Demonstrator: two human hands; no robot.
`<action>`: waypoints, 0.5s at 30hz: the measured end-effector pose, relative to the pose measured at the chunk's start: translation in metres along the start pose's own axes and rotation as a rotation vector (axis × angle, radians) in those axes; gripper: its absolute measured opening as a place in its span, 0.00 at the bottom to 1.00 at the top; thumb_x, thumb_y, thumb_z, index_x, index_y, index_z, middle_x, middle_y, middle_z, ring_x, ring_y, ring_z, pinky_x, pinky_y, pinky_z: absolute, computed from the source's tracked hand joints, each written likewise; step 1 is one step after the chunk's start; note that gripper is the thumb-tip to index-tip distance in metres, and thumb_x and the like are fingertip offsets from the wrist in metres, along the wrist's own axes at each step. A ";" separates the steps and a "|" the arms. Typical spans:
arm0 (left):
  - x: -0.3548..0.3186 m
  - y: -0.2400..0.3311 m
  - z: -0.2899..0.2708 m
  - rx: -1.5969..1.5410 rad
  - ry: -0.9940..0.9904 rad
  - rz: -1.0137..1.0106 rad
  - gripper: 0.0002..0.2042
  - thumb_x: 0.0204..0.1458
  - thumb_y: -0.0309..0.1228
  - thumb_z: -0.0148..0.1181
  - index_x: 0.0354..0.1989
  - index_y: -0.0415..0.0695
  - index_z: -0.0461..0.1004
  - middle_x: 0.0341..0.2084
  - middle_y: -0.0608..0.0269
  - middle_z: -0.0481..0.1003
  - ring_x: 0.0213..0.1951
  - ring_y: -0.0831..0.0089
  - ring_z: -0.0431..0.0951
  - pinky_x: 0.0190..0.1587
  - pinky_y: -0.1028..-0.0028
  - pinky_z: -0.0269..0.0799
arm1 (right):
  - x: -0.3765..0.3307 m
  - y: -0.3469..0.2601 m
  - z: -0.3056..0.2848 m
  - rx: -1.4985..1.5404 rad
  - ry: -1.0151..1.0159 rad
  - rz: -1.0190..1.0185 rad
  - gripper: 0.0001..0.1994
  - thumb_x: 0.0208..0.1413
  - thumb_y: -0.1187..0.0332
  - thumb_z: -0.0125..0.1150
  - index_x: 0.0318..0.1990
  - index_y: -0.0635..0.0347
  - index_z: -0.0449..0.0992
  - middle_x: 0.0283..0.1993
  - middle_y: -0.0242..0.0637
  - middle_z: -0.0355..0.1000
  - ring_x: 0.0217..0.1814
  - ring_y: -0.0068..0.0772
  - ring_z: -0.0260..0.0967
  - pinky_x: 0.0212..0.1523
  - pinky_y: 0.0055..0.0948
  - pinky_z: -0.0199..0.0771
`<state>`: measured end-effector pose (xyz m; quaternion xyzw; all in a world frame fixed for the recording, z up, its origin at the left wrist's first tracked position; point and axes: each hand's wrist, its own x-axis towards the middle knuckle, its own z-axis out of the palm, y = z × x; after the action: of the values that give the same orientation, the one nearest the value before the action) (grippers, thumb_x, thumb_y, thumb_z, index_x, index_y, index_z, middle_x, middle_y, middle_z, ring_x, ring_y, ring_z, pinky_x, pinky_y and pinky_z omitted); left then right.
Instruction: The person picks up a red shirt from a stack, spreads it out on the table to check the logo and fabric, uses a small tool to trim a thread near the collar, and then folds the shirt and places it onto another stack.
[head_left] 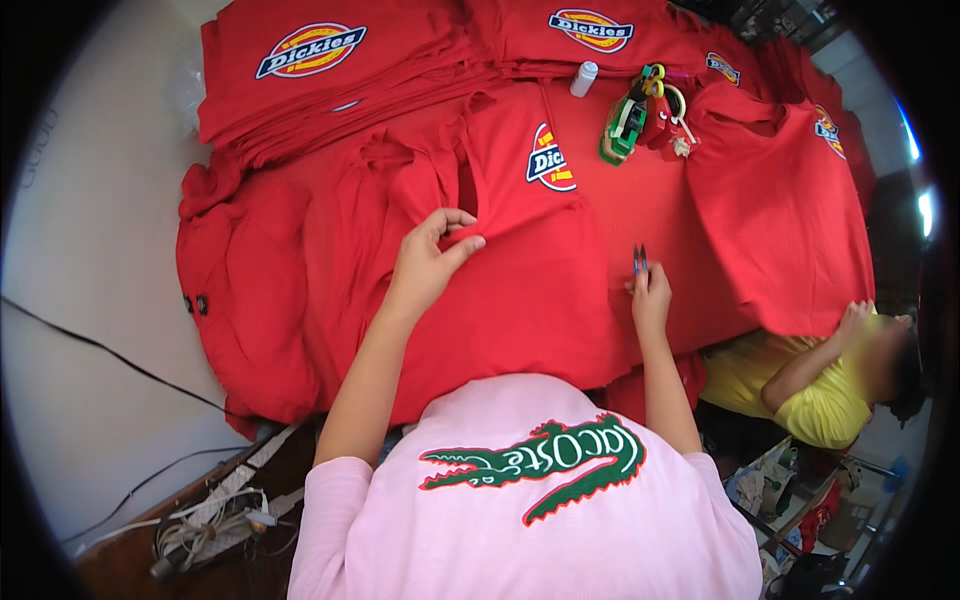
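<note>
While our left hand pinches the near red shirt, our right hand grasps small snips on the right.

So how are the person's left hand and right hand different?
The left hand pinches the red garment; the right hand holds a small tool like snips. The left hand is at the garment's opening; the right hand is beside the garment's right edge. Both are bare.
</note>
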<state>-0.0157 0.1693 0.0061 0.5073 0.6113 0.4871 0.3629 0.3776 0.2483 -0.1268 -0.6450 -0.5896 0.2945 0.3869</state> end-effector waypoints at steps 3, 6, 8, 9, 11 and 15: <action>-0.059 0.022 0.000 -0.109 0.019 -0.139 0.12 0.52 0.25 0.73 0.44 0.39 0.79 0.37 0.69 0.79 0.43 0.78 0.75 0.50 0.76 0.70 | -0.016 -0.108 0.016 0.275 -0.322 -0.013 0.08 0.69 0.71 0.47 0.45 0.62 0.74 0.31 0.27 0.71 0.28 0.14 0.62 0.28 0.23 0.64; -0.105 0.028 -0.004 -0.159 0.121 -0.160 0.10 0.50 0.22 0.74 0.40 0.39 0.80 0.35 0.68 0.79 0.43 0.82 0.75 0.49 0.78 0.70 | -0.051 -0.200 0.022 0.436 -0.741 -0.083 0.06 0.66 0.69 0.58 0.46 0.60 0.77 0.30 0.26 0.71 0.32 0.15 0.62 0.32 0.21 0.64; -0.123 0.036 -0.007 -0.118 0.151 -0.095 0.09 0.50 0.21 0.73 0.38 0.39 0.80 0.35 0.68 0.79 0.42 0.82 0.75 0.48 0.78 0.70 | -0.072 -0.244 0.018 0.287 -0.891 -0.224 0.08 0.62 0.67 0.66 0.44 0.61 0.79 0.29 0.24 0.70 0.31 0.14 0.61 0.32 0.21 0.62; -0.129 0.043 -0.010 -0.093 0.148 -0.054 0.09 0.49 0.20 0.73 0.38 0.38 0.81 0.34 0.68 0.79 0.41 0.81 0.75 0.47 0.78 0.70 | -0.078 -0.258 0.015 0.213 -0.960 -0.294 0.10 0.60 0.66 0.70 0.42 0.62 0.80 0.29 0.23 0.70 0.31 0.14 0.60 0.32 0.20 0.60; -0.138 0.054 -0.013 -0.059 0.150 0.004 0.08 0.48 0.19 0.73 0.37 0.38 0.81 0.33 0.67 0.78 0.39 0.80 0.74 0.46 0.78 0.69 | -0.083 -0.277 0.010 0.144 -1.044 -0.306 0.12 0.57 0.64 0.74 0.41 0.63 0.83 0.27 0.23 0.70 0.30 0.14 0.61 0.31 0.21 0.60; -0.151 0.064 -0.012 -0.005 0.156 0.080 0.09 0.46 0.18 0.72 0.36 0.38 0.81 0.32 0.67 0.77 0.36 0.80 0.73 0.43 0.77 0.68 | -0.088 -0.284 0.007 0.037 -1.107 -0.380 0.12 0.57 0.64 0.74 0.40 0.65 0.85 0.25 0.24 0.71 0.28 0.14 0.61 0.29 0.23 0.61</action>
<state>0.0235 0.0204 0.0635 0.4911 0.6157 0.5408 0.2954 0.2085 0.1640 0.1031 -0.2714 -0.8040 0.5232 0.0785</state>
